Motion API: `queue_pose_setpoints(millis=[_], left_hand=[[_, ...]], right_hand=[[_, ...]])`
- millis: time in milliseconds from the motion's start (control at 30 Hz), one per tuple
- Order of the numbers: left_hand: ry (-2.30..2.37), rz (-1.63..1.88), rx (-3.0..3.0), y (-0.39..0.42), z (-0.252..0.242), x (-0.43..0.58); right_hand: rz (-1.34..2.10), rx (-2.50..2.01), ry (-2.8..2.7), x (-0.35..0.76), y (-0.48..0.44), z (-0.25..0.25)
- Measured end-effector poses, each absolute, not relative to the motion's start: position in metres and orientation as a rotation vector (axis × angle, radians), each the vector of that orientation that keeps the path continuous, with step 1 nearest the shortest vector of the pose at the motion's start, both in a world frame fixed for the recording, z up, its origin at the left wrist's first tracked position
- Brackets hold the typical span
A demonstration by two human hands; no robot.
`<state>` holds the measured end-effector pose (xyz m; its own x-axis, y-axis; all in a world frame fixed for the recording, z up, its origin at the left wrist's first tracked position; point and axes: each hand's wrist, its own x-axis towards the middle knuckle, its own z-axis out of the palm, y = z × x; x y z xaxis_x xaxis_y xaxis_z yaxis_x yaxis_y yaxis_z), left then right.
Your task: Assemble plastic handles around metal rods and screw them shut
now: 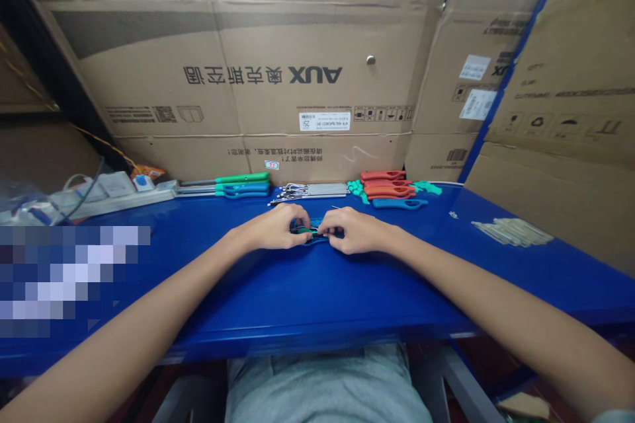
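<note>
My left hand (pixel 280 226) and my right hand (pixel 353 230) meet above the middle of the blue table (pixel 297 297). Between them lies a blue plastic handle shell (pixel 315 242) with a small green part and thin wires in it, partly hidden by the fingers. The left fingertips are closed on the left side of this piece. On the other side, the right thumb and fingers pinch at the wires or the shell's edge; which one is too small to tell. Just behind the hands lies a bundle of thin grey rods with wires (pixel 317 191).
Green and blue handles with rods (pixel 243 185) lie at the back left, near a white power strip (pixel 124 198). Red handles (pixel 384 185), turquoise pieces (pixel 427 188) and a blue handle (pixel 399 203) are at the back right. Clear plastic strips (pixel 513 232) lie farther right. Cardboard (pixel 248 33) walls the back.
</note>
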<state>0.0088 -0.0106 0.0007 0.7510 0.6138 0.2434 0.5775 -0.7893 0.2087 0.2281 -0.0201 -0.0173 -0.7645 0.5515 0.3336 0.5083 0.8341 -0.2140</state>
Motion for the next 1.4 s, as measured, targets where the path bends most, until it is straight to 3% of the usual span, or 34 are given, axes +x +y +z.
queue_pose_setpoints(millis=[1400], left_hand=[[1.017, 0.4, 2.76, -0.0091, 0.0004, 0.006]], right_hand=[[0.266, -0.848, -2.625, 0.2267, -0.0199, -0.0165]])
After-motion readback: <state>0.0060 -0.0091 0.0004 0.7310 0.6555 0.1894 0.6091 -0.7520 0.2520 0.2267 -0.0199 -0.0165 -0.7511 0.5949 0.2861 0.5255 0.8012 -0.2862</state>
